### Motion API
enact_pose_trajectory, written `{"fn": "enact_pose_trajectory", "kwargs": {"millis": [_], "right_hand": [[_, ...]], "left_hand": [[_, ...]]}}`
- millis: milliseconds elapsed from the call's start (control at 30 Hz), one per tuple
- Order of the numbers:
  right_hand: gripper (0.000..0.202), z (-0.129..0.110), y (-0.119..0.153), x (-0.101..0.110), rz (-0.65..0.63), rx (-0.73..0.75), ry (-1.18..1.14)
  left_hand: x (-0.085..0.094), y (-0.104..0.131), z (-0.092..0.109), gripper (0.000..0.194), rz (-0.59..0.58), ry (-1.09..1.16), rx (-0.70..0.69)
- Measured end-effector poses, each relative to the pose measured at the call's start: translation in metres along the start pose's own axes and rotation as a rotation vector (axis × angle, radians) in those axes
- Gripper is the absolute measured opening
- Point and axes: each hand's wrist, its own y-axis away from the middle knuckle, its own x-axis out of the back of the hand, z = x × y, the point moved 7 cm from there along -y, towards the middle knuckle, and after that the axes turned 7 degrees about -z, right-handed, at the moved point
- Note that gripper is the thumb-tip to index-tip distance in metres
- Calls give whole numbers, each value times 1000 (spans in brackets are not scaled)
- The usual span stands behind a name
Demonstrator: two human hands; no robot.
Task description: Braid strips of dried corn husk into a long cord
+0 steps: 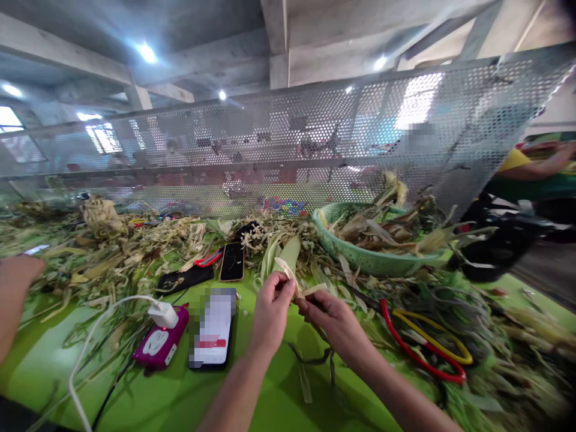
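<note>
My left hand point(273, 306) pinches a pale strip of corn husk point(287, 273) between thumb and fingers, above the green table. Close beside it, my right hand point(332, 315) is closed on the lower side of the same pale husk, its fingertips almost meeting the left ones. Its exact hold is partly hidden by the fingers. A broad greenish husk leaf point(290, 252) lies just beyond my hands. Below them, thin dark strips point(310, 358) hang or lie over the table; I cannot tell which.
Left of my hands are a lit phone point(213, 330), a purple power strip point(162, 339) with a cable, and a dark phone point(233, 262). A green basket point(373, 261) of husks stands right, near red-and-yellow handles point(423, 342). Another person's arm point(15, 294) reaches in left. A perforated metal partition point(252, 150) stands behind.
</note>
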Motion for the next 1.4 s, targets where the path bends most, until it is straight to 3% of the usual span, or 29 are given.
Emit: {"fn": "enact_pose_trajectory", "kwargs": {"millis": [267,433,567,667,833,1000,1100,1267,1400], "right_hand": [[26,-11,-2,-9,-85,65,30],[27,-12,0,-15,-58,84,98],[29,-4,1,-13,-65,42,57],[34,-3,-1,-2,-82,-6,-68],[36,-12,-2,24,10,-10,-168],[34,-12,-3,25,31,18,-151],[29,-12,-3,31,117,47,-110],[29,-11,-2,47,252,72,-238],[26,-9,-2,51,265,89,-299]], "left_hand": [[5,0,-20,14,126,273,74],[8,-2,-29,16,162,387,113],[4,-5,-30,19,54,405,170],[4,-6,-25,21,-11,260,157],[-3,-3,-13,19,-113,36,127],[-15,2,-7,18,-228,-22,124],[-18,2,-14,23,-256,68,183],[-17,6,-34,44,-191,410,377],[-29,10,-33,41,-284,387,387]]}}
